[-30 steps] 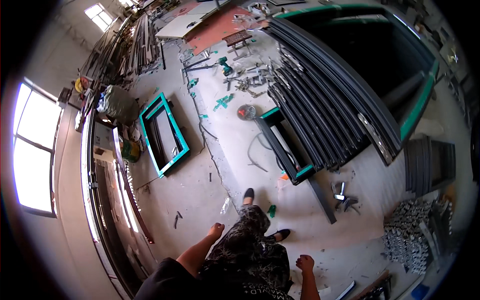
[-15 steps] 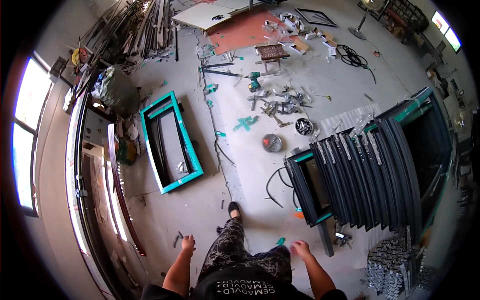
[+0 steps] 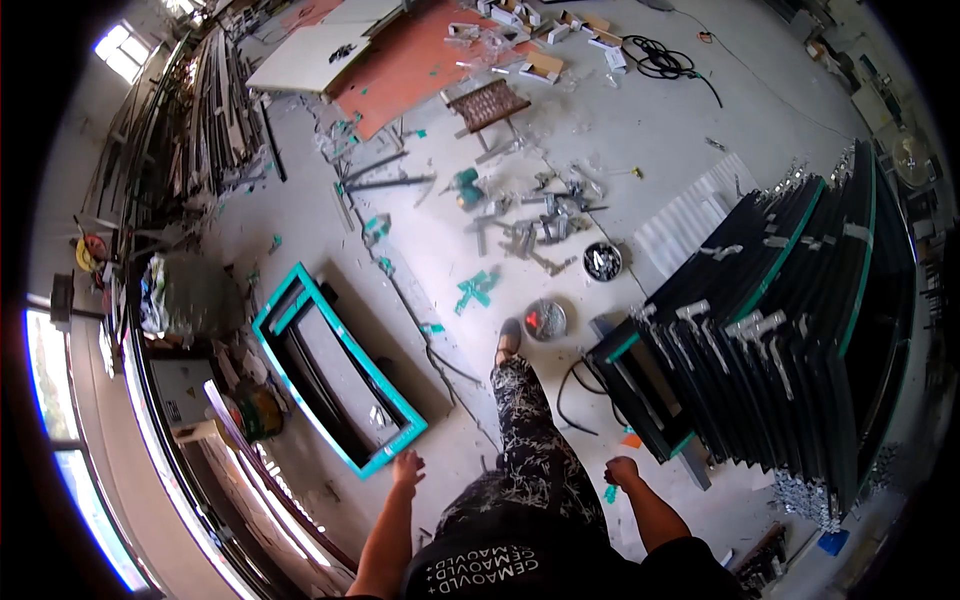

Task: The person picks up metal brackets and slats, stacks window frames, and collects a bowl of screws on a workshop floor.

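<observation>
My left hand hangs beside my leg with fingers loosely apart, holding nothing. It is nearest the lower corner of a rectangular frame wrapped in green tape, which lies on the floor; from above I cannot tell that they touch. Small metal pieces lie inside that frame. On the other side, my right hand has its fingers curled in, and nothing shows in it. To its right stands a row of dark window frames leaning together, with metal corner fittings along their tops.
Ahead on the floor are a tub of metal parts, another round tub, scattered brackets, a green cordless drill and a small stool. A black hose lies coiled farther off. Long profiles are piled far left.
I have stepped forward, and the view has turned to the right. The green-taped frame and the dark frames are now closer to my hands. My other foot is in front.
</observation>
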### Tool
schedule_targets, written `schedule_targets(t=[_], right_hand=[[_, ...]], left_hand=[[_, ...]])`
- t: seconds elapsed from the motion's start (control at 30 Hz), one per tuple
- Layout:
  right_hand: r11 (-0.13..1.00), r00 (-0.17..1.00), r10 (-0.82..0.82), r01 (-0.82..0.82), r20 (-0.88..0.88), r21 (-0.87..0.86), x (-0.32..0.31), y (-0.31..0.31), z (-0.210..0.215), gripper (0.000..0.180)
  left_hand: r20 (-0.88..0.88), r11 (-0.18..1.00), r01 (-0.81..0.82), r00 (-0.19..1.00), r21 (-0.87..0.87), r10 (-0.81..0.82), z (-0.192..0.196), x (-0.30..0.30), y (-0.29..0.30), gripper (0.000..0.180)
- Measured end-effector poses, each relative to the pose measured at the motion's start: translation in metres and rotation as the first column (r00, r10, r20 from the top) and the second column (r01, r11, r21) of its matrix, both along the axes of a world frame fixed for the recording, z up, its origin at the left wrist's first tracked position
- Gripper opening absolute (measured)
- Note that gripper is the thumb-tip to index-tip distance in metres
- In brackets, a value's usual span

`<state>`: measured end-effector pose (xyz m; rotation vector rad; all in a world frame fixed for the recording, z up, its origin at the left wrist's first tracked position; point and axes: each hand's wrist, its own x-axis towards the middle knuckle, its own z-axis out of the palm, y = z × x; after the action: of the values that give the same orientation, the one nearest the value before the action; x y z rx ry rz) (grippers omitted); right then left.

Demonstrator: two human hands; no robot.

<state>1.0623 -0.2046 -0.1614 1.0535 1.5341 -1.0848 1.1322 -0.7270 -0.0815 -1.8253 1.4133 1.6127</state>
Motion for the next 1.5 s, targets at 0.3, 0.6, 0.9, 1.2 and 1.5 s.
schedule_targets(t=[0.3, 0.6, 0.9, 1.2, 1.5], right_hand=[[0.978, 0.906, 0.074, -0.147, -0.416, -0.146, -0.264, -0.163, 0.040, 0.017], [0.953, 0.896, -0.227, 0.122, -0.383, -0.279, -0.457, -0.277, 0.092, 0.019], [0.990, 0.957, -0.138, 0.144, -0.254, 0.005, -0.507, -0.330, 0.081, 0.021], [0.952, 0.919, -0.291, 0.251, -0.267, -0.174, -0.583, -0.350, -0.030, 0.016], [0.978, 0.970, -0.094, 0.048, -0.225, -0.202, -0.587, -0.309, -0.216, 0.019]], left_hand=[[-0.159, 0.963, 0.219, 0.957, -0.154, -0.243, 0.028, -0.261, -0.066, 0.031], [-0.207, 0.954, 0.291, 0.931, -0.078, -0.301, 0.004, -0.482, -0.138, 0.036], [-0.243, 0.732, 0.681, 0.715, 0.030, -0.656, -0.067, -0.644, -0.178, 0.033], [-0.040, 0.781, 0.589, 0.803, 0.209, -0.595, -0.143, -0.693, -0.177, 0.032], [0.137, 0.808, 0.494, 0.820, 0.322, -0.556, -0.264, -0.669, -0.128, 0.037]])
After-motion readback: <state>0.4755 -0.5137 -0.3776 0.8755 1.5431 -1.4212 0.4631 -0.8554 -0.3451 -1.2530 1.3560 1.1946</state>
